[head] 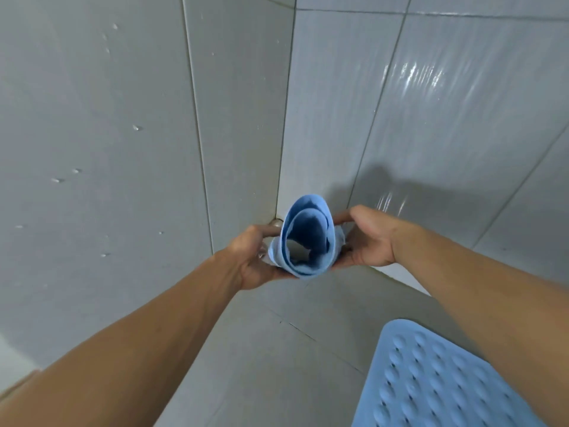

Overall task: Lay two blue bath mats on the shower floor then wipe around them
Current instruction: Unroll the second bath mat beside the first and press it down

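A rolled blue bath mat (304,241), seen end-on as a loose spiral, hangs above the shower floor (271,349) near the corner of the tiled walls (123,118). The left hand (255,260), at nine o'clock of the roll, and the right hand (366,238), at three o'clock, each curl around its outer layer. It looks soft, light and floppy, probably best gripped by the free outer edge for unrolling. At five o'clock a second blue mat (431,380), dotted with suction cups, lies flat.
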`<state>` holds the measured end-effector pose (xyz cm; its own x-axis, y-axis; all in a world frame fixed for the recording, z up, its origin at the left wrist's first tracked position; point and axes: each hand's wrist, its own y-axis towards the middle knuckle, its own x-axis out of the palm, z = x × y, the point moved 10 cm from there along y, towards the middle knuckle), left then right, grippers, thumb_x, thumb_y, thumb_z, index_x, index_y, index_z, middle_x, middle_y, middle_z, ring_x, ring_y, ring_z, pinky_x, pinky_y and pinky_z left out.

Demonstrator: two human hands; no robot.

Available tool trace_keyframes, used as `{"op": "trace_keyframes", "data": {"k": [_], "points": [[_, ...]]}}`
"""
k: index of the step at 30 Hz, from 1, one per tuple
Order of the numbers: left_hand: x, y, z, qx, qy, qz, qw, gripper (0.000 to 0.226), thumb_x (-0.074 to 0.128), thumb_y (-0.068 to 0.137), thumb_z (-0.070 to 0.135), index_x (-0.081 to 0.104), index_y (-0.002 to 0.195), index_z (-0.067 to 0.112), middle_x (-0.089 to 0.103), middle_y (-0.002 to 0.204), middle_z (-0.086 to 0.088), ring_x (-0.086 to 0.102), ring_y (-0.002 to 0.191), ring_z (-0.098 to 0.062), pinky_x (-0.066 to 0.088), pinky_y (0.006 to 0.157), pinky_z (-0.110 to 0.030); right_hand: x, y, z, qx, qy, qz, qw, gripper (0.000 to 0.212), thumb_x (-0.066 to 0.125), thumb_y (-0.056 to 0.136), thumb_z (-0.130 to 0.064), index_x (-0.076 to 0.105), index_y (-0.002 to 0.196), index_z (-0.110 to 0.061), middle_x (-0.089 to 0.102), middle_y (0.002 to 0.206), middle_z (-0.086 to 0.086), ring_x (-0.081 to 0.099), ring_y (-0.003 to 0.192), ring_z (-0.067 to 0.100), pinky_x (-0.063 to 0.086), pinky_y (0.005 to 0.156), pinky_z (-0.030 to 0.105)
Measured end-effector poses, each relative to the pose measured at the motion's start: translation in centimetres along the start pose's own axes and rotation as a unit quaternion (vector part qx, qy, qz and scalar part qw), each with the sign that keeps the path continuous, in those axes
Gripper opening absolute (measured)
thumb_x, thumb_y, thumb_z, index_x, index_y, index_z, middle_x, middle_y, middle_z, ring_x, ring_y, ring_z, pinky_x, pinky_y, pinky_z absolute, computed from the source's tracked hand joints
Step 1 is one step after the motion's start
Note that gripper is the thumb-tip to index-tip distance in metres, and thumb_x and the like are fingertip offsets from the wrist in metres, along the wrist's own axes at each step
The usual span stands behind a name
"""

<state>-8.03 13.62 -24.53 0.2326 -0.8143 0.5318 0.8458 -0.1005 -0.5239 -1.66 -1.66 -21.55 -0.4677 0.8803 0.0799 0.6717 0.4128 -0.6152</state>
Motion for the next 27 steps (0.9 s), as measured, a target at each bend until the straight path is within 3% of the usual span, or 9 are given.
{"op": "trace_keyframes", "data": {"k": [4, 8, 11, 14, 16, 20, 22, 23, 27], "points": [[-1.1, -1.1, -3.0, -0.001, 0.017, 0.011, 1.0, 0.052, 0.067, 0.083, 0.004, 0.053, 0.133, 0.0, 0.05, 0.133, -0.021, 0.064, 0.098, -0.037, 0.06, 0.066, -0.046, 1.6, -1.3, 3.5, 0.016, 0.004, -0.054, 0.998, 0.04, 0.059, 0.081, -0.022, 0.06, 0.119, -0.009, 0.069, 0.105, 0.021, 0.068, 0.094, 0.044, 0.053, 0.085, 0.063], [-1.4, -2.0, -5.3, -0.002, 0.016, 0.015, 1.0, 0.063, 0.077, 0.076, 0.0, 0.054, 0.134, 0.006, 0.054, 0.131, -0.021, 0.066, 0.1, -0.039, 0.06, 0.068, -0.046, 1.2, -1.0, 6.4, 0.022, -0.012, -0.038, 0.999, 0.061, 0.078, 0.078, -0.045, 0.065, 0.13, -0.014, 0.062, 0.135, 0.017, 0.062, 0.119, 0.038, 0.05, 0.097, 0.058], [-1.1, -2.7, -6.6, -0.01, 0.02, 0.01, 1.0, 0.059, 0.076, 0.074, -0.004, 0.057, 0.129, 0.002, 0.058, 0.127, -0.018, 0.066, 0.1, -0.04, 0.059, 0.068, -0.047, 0.4, -1.7, 8.4, 0.038, -0.019, -0.02, 0.999, 0.066, 0.082, 0.076, -0.041, 0.064, 0.13, -0.007, 0.063, 0.134, 0.018, 0.064, 0.118, 0.036, 0.048, 0.102, 0.056], [-0.3, -3.2, -7.2, -0.022, 0.033, -0.01, 0.999, 0.051, 0.071, 0.074, -0.008, 0.062, 0.123, -0.001, 0.06, 0.126, -0.015, 0.062, 0.107, -0.04, 0.057, 0.076, -0.05, -0.4, -3.3, 9.4, 0.029, -0.007, 0.008, 1.0, 0.063, 0.083, 0.076, -0.032, 0.063, 0.128, -0.004, 0.062, 0.134, 0.018, 0.065, 0.117, 0.036, 0.055, 0.095, 0.051], [0.8, -4.0, -7.7, -0.033, 0.067, -0.025, 0.997, 0.056, 0.066, 0.069, -0.009, 0.065, 0.124, 0.002, 0.061, 0.126, -0.009, 0.061, 0.108, -0.041, 0.055, 0.079, -0.048, -1.2, -4.9, 9.7, 0.015, 0.007, 0.039, 0.999, 0.054, 0.081, 0.078, -0.023, 0.063, 0.125, -0.003, 0.064, 0.131, 0.018, 0.064, 0.117, 0.035, 0.057, 0.092, 0.048], [2.9, -6.1, -8.6, -0.051, 0.117, -0.017, 0.992, 0.073, 0.059, 0.057, -0.006, 0.064, 0.129, 0.005, 0.06, 0.123, -0.005, 0.06, 0.096, -0.034, 0.053, 0.077, -0.04, -1.9, -8.7, 9.9, 0.003, -0.021, 0.056, 0.998, 0.062, 0.084, 0.069, -0.017, 0.062, 0.127, -0.007, 0.071, 0.115, 0.014, 0.067, 0.107, 0.037, 0.056, 0.092, 0.052], [4.3, -7.0, -9.1, -0.056, 0.112, -0.009, 0.992, 0.056, 0.056, 0.063, -0.002, 0.064, 0.119, 0.006, 0.057, 0.117, -0.01, 0.059, 0.089, -0.034, 0.05, 0.081, -0.042, -2.3, -11.1, 9.9, 0.01, -0.036, 0.056, 0.998, 0.051, 0.078, 0.077, -0.016, 0.061, 0.125, -0.01, 0.071, 0.097, 0.009, 0.066, 0.093, 0.033, 0.058, 0.079, 0.046], [4.9, -7.5, -9.4, -0.058, 0.11, -0.006, 0.992, 0.044, 0.058, 0.07, 0.003, 0.063, 0.114, 0.007, 0.057, 0.114, -0.012, 0.059, 0.088, -0.035, 0.049, 0.084, -0.044, -2.6, -12.3, 10.1, 0.013, -0.04, 0.055, 0.998, 0.047, 0.077, 0.079, -0.017, 0.061, 0.124, -0.011, 0.07, 0.101, 0.01, 0.065, 0.094, 0.032, 0.058, 0.079, 0.045], [7.9, -8.6, -11.1, -0.072, 0.136, -0.013, 0.988, 0.044, 0.069, 0.09, 0.025, 0.058, 0.129, 0.007, 0.057, 0.118, -0.016, 0.064, 0.094, -0.037, 0.058, 0.078, -0.047, -4.3, -15.7, 11.1, 0.013, -0.035, 0.044, 0.998, 0.046, 0.079, 0.079, -0.017, 0.063, 0.122, -0.012, 0.066, 0.124, 0.014, 0.063, 0.116, 0.035, 0.051, 0.099, 0.056]]}}
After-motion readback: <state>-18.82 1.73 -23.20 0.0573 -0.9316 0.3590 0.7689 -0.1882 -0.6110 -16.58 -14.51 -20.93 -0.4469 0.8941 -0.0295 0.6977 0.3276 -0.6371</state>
